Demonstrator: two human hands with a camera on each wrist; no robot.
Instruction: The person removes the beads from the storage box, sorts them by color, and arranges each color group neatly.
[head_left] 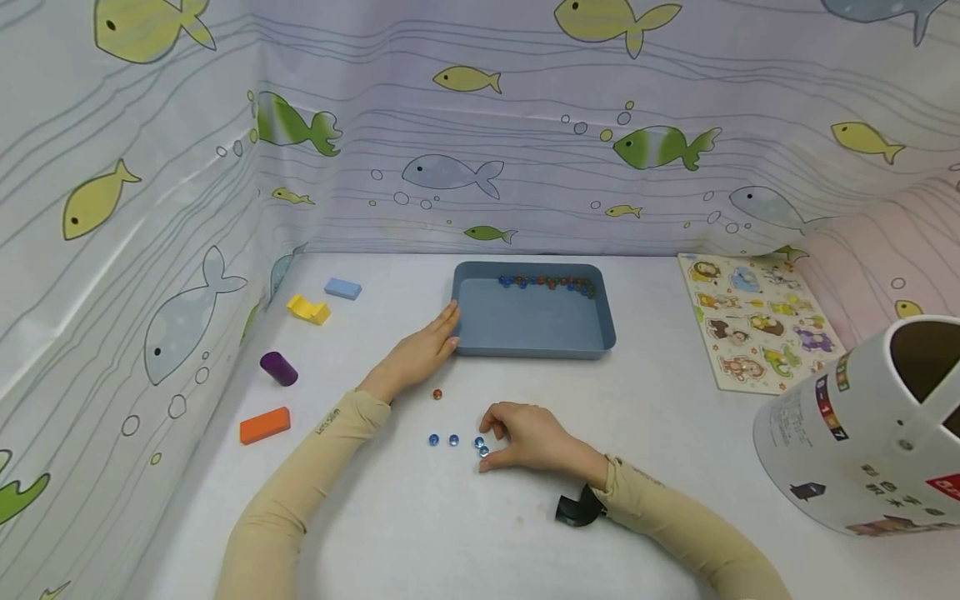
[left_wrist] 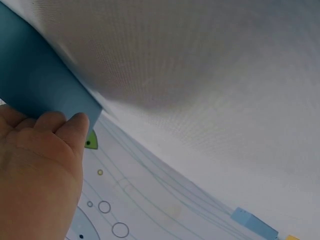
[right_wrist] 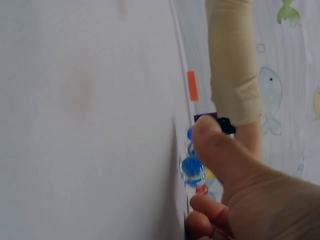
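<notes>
My left hand (head_left: pixel 415 356) rests against the left wall of a blue-grey tray (head_left: pixel 536 352), its fingers fairly straight; the left wrist view shows the fingertips at the tray's side (left_wrist: pixel 42 80). Several blue and orange-brown marbles (head_left: pixel 551 282) lie along the tray's far wall. On the white table, my right hand (head_left: pixel 536 437) has its thumb and bent forefinger spread on either side of two blue glass marbles (head_left: pixel 481 447). A gap shows between thumb, marble (right_wrist: pixel 193 167) and fingers. Two more blue marbles (head_left: pixel 444 440) lie to the left, and an orange-brown marble (head_left: pixel 437 394) lies farther back.
Toy blocks stand at left: light blue (head_left: pixel 342 288), yellow (head_left: pixel 309 310), purple (head_left: pixel 279 368), orange (head_left: pixel 265 426). A black curved piece (head_left: pixel 577 508) lies beside the right wrist. A board with animal pictures (head_left: pixel 761 333) and a large white bucket (head_left: pixel 832 450) are at right.
</notes>
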